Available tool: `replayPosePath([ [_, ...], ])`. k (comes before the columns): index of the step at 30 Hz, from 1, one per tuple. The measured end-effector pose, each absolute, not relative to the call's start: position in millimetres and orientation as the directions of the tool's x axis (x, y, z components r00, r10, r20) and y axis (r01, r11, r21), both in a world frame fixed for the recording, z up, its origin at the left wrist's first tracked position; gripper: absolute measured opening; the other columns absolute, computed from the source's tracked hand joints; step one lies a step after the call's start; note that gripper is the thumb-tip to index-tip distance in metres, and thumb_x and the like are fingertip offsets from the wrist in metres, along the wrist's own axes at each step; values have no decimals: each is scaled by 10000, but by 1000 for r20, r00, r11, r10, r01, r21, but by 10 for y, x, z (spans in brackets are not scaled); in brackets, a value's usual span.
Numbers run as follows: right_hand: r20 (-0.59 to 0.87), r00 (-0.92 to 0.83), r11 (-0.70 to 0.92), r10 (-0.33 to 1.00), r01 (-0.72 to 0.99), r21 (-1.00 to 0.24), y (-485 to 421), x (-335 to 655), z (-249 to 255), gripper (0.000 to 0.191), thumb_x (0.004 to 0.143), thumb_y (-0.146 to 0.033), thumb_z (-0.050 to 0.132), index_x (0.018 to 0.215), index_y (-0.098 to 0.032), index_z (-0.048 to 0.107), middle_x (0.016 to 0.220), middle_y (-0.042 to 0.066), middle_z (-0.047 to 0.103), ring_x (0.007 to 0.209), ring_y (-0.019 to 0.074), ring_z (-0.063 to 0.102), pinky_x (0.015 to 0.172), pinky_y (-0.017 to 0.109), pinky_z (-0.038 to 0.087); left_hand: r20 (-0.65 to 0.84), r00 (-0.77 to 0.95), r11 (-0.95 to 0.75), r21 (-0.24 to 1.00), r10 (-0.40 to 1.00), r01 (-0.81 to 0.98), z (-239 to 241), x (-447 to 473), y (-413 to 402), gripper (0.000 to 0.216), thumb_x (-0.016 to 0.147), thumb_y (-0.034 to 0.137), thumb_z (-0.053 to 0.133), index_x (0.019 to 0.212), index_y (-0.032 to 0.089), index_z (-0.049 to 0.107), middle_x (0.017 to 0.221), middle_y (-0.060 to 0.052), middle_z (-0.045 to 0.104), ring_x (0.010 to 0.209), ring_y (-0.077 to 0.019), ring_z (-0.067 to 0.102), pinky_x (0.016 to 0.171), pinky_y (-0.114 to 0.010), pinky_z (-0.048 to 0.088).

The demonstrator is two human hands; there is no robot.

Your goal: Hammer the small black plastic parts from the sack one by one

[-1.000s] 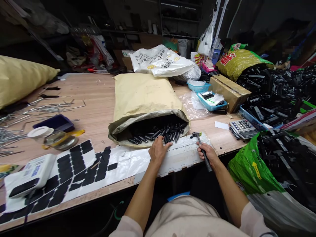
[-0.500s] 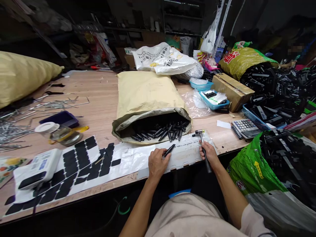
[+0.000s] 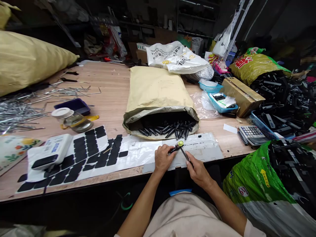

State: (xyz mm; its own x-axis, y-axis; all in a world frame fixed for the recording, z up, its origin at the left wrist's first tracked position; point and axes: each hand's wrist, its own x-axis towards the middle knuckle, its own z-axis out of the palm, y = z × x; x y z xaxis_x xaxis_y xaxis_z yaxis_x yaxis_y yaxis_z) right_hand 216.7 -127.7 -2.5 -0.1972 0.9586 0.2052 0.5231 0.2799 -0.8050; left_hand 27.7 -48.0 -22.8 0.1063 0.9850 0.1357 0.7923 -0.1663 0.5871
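My left hand is closed on a small black plastic part, held on the white plastic sheet near the table's front edge. My right hand grips the black handle of a small hammer, whose yellow-green head sits right at the tip of the black part. Just beyond them lies a tan paper sack on its side, its open mouth full of several more black parts.
Black adhesive pads on a white sheet, a white bottle and a glass jar lie to the left, with metal rods beyond. A calculator, blue trays, a cardboard box and a green bag crowd the right.
My left hand drew a black part out of the sack and pulled it back to the white sheet. My right hand swung the hammer left, bringing its head onto the part.
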Motion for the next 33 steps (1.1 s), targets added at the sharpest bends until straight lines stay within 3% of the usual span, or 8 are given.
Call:
replayPosePath([
  [4, 198, -238, 302, 951, 570, -764, -1274, 2176, -54, 513, 987, -190, 441, 1498, -165, 471, 1406, 162, 610, 1269, 285, 617, 1080, 466, 504, 131, 98, -157, 594, 987, 789, -221, 282, -478, 188, 846, 307, 714, 1027, 266, 749, 942, -25, 689, 950, -247, 580, 845, -382, 408],
  [9, 273, -182, 327, 945, 565, -757, -1279, 2174, -13, 507, 1007, -208, 426, 1510, -152, 451, 1437, 160, 583, 1325, 259, 571, 1119, 436, 473, 130, 113, -169, 589, 985, 790, -199, 279, -486, 203, 847, 305, 716, 1043, 261, 743, 941, -22, 680, 949, -241, 574, 842, -376, 403],
  [13, 248, -150, 289, 957, 563, -775, -1283, 2184, -48, 492, 996, -224, 443, 1481, -157, 494, 1398, 158, 617, 1291, 280, 598, 1085, 450, 499, 136, 108, -168, 589, 985, 791, -191, 278, -492, 187, 848, 299, 717, 1029, 259, 744, 937, -25, 680, 942, -245, 576, 838, -377, 401],
  [18, 136, -24, 130, 990, 500, -856, -1242, 2289, -100, 484, 987, -298, 483, 1455, -183, 532, 1050, 99, 755, 949, 249, 727, 851, 377, 606, 149, 105, -174, 600, 983, 781, -219, 284, -497, 190, 839, 290, 725, 1024, 255, 742, 930, -25, 684, 930, -247, 576, 832, -384, 402],
  [21, 96, 91, 47, 991, 434, -900, -1117, 2433, -108, 521, 974, -344, 502, 1462, -162, 522, 836, 58, 722, 713, 199, 689, 654, 301, 594, 176, 97, -185, 608, 980, 772, -221, 287, -484, 164, 837, 298, 718, 992, 250, 741, 911, -29, 681, 917, -251, 574, 824, -389, 405],
  [27, -41, 253, -99, 966, 221, -970, -805, 2687, -189, 618, 957, -436, 493, 1498, -142, 446, 711, -14, 601, 469, 115, 517, 392, 222, 472, 389, 96, -380, 769, 916, 514, -225, 178, -669, 247, 973, 377, 500, 1034, 192, 651, 879, -40, 659, 790, -185, 606, 744, -327, 480],
  [30, -98, 259, -136, 961, 130, -982, -754, 2720, -240, 624, 944, -464, 503, 1480, -148, 451, 701, -30, 582, 463, 105, 509, 364, 203, 455, 488, 195, -521, 731, 851, 442, -374, 70, -1039, 257, 983, 358, 452, 1085, 194, 622, 925, -64, 697, 814, -195, 661, 752, -327, 515],
  [33, -110, 213, -137, 971, 118, -983, -761, 2727, -260, 612, 934, -467, 525, 1457, -154, 475, 700, -35, 583, 462, 99, 510, 364, 197, 459, 382, 410, -553, 682, 828, 480, -606, -2, -1448, 290, 984, 378, 435, 1092, 213, 648, 924, -78, 734, 792, -206, 688, 760, -337, 525],
])
